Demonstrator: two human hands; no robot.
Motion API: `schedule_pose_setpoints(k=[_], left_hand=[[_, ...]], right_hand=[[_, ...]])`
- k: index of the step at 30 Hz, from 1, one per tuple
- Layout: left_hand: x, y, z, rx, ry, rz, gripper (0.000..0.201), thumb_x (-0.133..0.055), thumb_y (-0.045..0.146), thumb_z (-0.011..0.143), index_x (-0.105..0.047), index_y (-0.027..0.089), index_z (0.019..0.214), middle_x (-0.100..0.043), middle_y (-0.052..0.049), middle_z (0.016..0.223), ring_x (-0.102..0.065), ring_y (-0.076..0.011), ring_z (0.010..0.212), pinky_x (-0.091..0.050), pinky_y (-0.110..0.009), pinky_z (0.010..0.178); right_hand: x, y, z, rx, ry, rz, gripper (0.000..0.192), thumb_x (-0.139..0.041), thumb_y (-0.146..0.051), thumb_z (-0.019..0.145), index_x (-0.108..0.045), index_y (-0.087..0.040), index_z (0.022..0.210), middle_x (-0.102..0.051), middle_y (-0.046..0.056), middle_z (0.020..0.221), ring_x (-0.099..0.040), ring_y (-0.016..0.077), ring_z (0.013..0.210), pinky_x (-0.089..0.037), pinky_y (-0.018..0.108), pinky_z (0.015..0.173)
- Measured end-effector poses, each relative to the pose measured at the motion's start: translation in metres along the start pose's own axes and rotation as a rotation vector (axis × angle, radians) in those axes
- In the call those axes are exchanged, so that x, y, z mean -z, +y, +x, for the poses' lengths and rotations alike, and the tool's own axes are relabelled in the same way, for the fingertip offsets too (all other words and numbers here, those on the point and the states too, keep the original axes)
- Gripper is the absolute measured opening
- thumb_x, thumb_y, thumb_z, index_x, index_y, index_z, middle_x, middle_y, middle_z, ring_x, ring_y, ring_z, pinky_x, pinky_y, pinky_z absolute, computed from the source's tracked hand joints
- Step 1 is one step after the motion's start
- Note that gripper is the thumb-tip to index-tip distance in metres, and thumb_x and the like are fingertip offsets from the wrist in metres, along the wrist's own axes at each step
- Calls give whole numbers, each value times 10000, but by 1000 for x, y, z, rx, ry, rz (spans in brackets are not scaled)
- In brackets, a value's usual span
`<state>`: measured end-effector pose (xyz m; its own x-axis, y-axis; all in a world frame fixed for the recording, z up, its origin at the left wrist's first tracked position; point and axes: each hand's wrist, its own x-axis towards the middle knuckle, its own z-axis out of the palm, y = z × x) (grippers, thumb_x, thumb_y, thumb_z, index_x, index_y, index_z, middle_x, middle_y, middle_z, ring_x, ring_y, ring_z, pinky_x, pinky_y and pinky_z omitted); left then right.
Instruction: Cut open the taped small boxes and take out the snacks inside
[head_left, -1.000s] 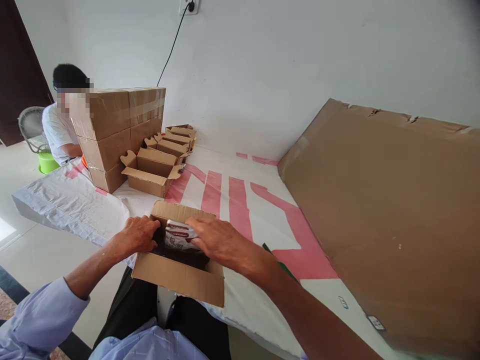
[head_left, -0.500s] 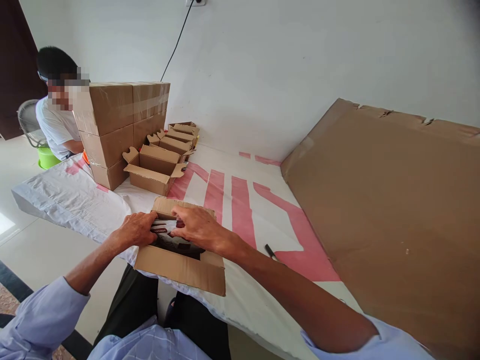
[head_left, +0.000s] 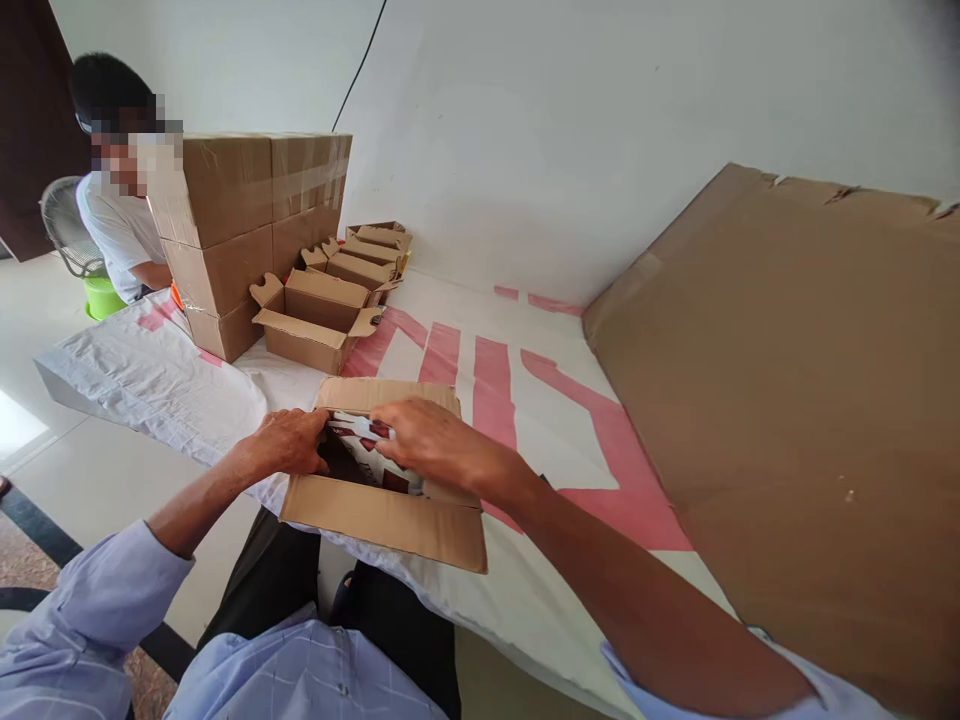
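Sitting low in the middle of the frame, the open box has a red and white packet inside, pinched by both hands: left hand at its left end, right hand on top. Upper left there's a box stack and another person. A big cardboard sheet fills the right.

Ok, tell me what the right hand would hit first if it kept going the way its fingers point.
The right hand points left across the open box; it would probably meet the left hand first, though depth is unclear.
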<state>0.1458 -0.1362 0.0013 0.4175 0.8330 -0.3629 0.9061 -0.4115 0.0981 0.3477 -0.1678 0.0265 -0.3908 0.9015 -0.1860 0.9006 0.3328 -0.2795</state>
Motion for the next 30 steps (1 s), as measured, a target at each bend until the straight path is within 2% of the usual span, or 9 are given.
schedule_pose_setpoints(k=[3,6,9,13,15,17,23,26,30], left_hand=[[2,6,2,-7,-15,3,620,-786,437,818,-577,180,1342,-717,-214,1349,-674,-431,1279,-549,-504,1010],[-1,8,4,-27,18,-10,568,-738,356,843,-563,171,1351,-728,-212,1314,-693,-423,1243,-556,-490,976],[-4,6,3,-39,74,5,472,-615,208,878,-555,169,1345,-744,-207,1254,-718,-405,1185,-556,-483,932],[-6,0,-2,9,111,38,436,-520,120,887,-560,175,1318,-750,-206,1210,-729,-411,1139,-547,-506,902],[-6,-4,-4,30,118,56,431,-509,113,886,-563,169,1310,-748,-212,1205,-729,-419,1132,-545,-517,896],[-5,-9,-5,49,123,68,432,-503,110,886,-564,161,1310,-750,-217,1196,-728,-424,1132,-543,-527,899],[4,-32,-11,108,165,50,483,-457,143,911,-559,188,1380,-761,-195,1181,-722,-426,1129,-538,-535,898],[4,-56,-19,123,204,-21,519,-452,155,901,-568,223,1403,-766,-162,1218,-718,-400,1149,-539,-510,916],[-1,-91,-28,133,291,-122,516,-457,197,886,-608,258,1375,-781,-106,1224,-726,-356,1128,-541,-475,936]], right_hand=[[9,-19,20,-14,-110,-156,98,-650,-108,894,-741,-144,886,-767,136,936,-694,233,848,-354,292,648],[-3,-25,32,-17,-124,-158,124,-661,-94,873,-749,-144,945,-769,130,933,-704,237,848,-391,285,664],[-11,-17,29,-4,-106,-84,137,-675,-127,850,-731,-166,968,-758,79,900,-675,194,777,-391,266,636],[2,2,1,-24,6,215,78,-641,-114,814,-680,-180,796,-677,6,736,-584,128,644,-358,243,571],[14,12,-18,-45,116,477,53,-647,-186,835,-683,-182,796,-656,-17,712,-569,114,600,-367,228,531],[24,22,-34,-46,301,723,129,-700,-305,837,-712,-177,827,-665,-20,704,-592,124,593,-416,223,512],[25,61,-49,-189,1063,1053,233,-891,-344,688,-731,-200,776,-703,-28,701,-628,142,625,-558,263,574],[5,85,-45,-273,1194,1279,307,-893,-390,660,-756,-185,842,-778,19,843,-670,162,632,-582,295,541],[-49,118,-31,-413,1242,1475,437,-912,-365,584,-772,-145,934,-803,66,896,-724,185,685,-582,273,530]])
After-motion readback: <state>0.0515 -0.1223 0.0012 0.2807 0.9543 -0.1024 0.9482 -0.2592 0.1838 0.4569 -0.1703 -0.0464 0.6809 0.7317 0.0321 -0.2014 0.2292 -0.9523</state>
